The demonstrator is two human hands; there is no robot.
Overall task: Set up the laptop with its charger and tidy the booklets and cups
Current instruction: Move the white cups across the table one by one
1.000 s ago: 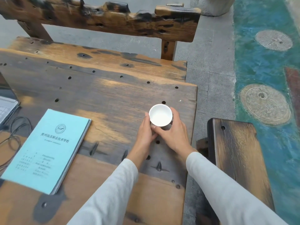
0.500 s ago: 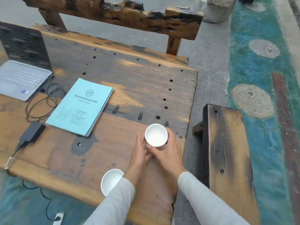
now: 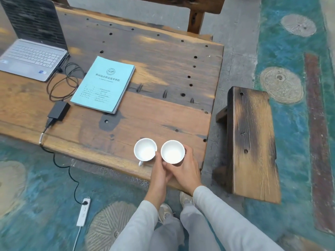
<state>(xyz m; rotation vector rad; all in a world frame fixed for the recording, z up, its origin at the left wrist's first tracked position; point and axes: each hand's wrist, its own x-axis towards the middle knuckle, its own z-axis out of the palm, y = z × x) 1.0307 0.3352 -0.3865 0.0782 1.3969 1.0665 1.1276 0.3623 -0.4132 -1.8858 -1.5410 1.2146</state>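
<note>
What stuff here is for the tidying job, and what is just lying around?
For the job: laptop, charger, blue booklets, left cup, right cup, power strip.
Just lying about: wooden stool, far bench.

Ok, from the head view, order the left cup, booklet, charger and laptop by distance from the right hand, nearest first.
1. Left cup, just left of the right hand, which holds the right cup.
2. Booklet, mid-table.
3. Charger, further left, by the near edge.
4. Laptop, far left corner.
</note>
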